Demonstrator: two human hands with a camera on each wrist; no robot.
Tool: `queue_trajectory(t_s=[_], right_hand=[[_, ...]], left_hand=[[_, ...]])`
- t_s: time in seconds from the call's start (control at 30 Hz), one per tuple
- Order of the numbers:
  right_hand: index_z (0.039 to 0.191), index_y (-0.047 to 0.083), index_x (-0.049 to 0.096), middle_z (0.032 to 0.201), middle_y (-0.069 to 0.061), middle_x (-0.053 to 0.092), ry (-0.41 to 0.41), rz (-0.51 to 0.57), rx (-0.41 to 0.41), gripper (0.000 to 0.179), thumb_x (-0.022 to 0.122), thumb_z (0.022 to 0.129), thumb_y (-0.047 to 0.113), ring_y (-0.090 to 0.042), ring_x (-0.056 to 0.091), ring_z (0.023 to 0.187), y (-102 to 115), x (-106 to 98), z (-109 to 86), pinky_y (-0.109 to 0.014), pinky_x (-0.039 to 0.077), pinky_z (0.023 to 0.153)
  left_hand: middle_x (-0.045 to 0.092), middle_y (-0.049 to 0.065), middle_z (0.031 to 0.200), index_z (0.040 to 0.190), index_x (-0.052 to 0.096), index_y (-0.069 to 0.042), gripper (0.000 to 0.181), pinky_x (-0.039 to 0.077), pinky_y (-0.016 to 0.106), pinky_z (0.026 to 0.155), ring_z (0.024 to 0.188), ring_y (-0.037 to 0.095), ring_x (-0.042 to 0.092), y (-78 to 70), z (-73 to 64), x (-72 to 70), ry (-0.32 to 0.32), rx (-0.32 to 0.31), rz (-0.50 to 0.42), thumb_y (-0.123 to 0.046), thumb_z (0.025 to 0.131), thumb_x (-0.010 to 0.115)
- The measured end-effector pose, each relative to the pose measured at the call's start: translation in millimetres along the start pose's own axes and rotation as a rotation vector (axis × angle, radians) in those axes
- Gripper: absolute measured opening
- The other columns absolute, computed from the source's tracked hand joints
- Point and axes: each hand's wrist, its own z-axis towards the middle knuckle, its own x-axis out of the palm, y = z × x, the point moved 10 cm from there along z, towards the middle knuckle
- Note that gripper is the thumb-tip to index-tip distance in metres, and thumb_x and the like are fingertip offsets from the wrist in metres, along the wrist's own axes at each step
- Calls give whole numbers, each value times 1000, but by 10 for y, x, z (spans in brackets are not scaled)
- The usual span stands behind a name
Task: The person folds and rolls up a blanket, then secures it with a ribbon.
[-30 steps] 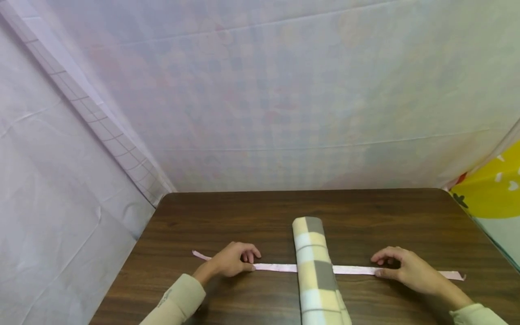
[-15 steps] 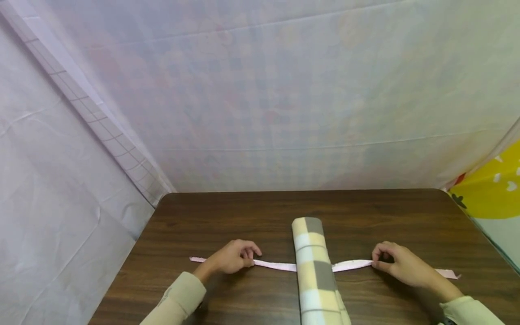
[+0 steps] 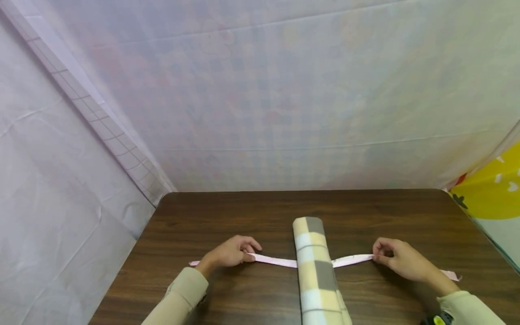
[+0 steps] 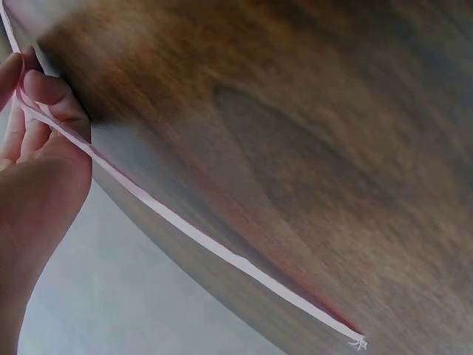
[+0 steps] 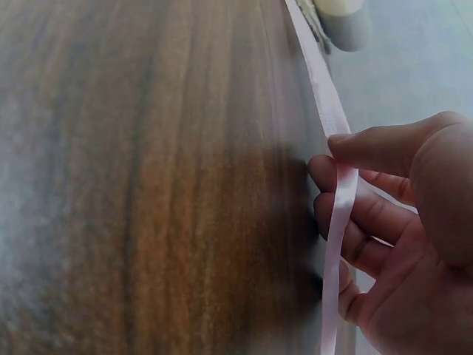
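Observation:
A rolled checked cloth (image 3: 317, 271) in yellow, white and grey lies lengthwise on the table. A pale pink ribbon (image 3: 276, 261) runs crosswise and is hidden where it meets the roll. On the roll's left, my left hand (image 3: 230, 251) pinches the ribbon between thumb and fingers; its loose tail ends in a frayed tip in the left wrist view. My right hand (image 3: 402, 259) pinches the other side of the ribbon (image 5: 344, 192) with thumb and fingertips. Both held stretches rise slightly off the wood, and a tail shows beyond each wrist.
The dark wood-grain table (image 3: 227, 212) has rounded far corners. Behind it hangs a pale checked curtain (image 3: 284, 113), with a white sheet (image 3: 61, 203) at the left. Yellow patterned cloth (image 3: 491, 189) hangs at the right. A dark watch-like device (image 3: 439, 318) shows by the right sleeve.
Both hands have lifted the ribbon off the table, raising it on each side of the roll. They have shifted slightly toward the far edge. The rolled cloth has stayed put.

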Motion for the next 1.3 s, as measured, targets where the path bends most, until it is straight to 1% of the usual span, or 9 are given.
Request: queue_trajectory(t_s=[0.17, 0.3, 0.43, 0.57, 0.67, 0.8, 0.97, 1.17, 1.3], right_hand=[[90, 8, 58, 70, 3, 58, 105, 197, 40, 14, 68, 88, -2, -2, 53, 61, 2, 12, -12, -25, 43, 51], [102, -2, 54, 69, -15, 59, 232, 400, 40, 11, 60, 93, -6, -13, 55, 55, 68, 30, -17, -30, 48, 47], [109, -3, 52, 72, -19, 59, 323, 475, 11, 15, 56, 95, -7, -18, 53, 51, 194, 43, 5, -30, 47, 44], [111, 1, 54, 80, -13, 65, 331, 510, 22, 17, 54, 96, -7, -19, 53, 53, 353, 13, 48, -32, 47, 45], [111, 1, 55, 84, -4, 66, 297, 483, 16, 16, 53, 97, -6, -16, 52, 55, 535, -24, 112, -33, 46, 45], [108, 6, 58, 84, 3, 63, 241, 368, -28, 14, 57, 97, -2, -6, 52, 59, 829, -45, 228, -28, 45, 47], [111, 12, 62, 92, 2, 67, 227, 293, -88, 17, 58, 98, 2, -3, 59, 72, 1141, 14, 334, -26, 50, 58], [118, 8, 63, 97, 0, 73, 246, 318, -140, 21, 59, 98, 3, -5, 66, 77, 1429, 193, 414, -29, 55, 51], [116, 5, 65, 101, -7, 73, 207, 214, -240, 23, 62, 94, -2, -8, 68, 90, 1656, 309, 472, -26, 58, 65]], left_hand=[[70, 7, 86, 117, 67, -1, 30, 43, 19, 58, 67, 11, 54, 30, 6, 39, 31, -36, -42, -1, 87, 69], [75, 6, 91, 119, 67, -4, 31, 45, 20, 71, 77, 6, 61, 31, 16, 81, 73, -35, -8, -5, 88, 70], [75, 5, 92, 119, 67, -5, 30, 45, 21, 69, 76, 7, 60, 53, 23, 96, 91, -46, 4, -10, 90, 71], [75, 4, 92, 118, 68, -6, 30, 43, 22, 61, 71, 9, 55, 83, 29, 94, 95, -76, -32, -14, 90, 72], [75, 5, 92, 118, 68, -7, 30, 42, 21, 61, 71, 8, 55, 85, 34, 100, 102, -80, -49, -12, 88, 73], [75, 7, 91, 117, 68, -7, 31, 40, 21, 59, 67, 7, 52, 97, 33, 108, 104, -86, -61, -10, 87, 74], [75, 7, 91, 118, 68, -7, 31, 40, 20, 58, 66, 7, 51, 95, 27, 114, 105, -86, -71, -10, 88, 74], [75, 6, 92, 118, 67, -6, 31, 41, 21, 59, 68, 7, 53, 72, 31, 116, 115, -84, -63, -11, 88, 74], [75, 6, 92, 118, 67, -6, 32, 41, 20, 59, 68, 7, 53, 76, 35, 112, 117, -86, -65, -9, 88, 74]])
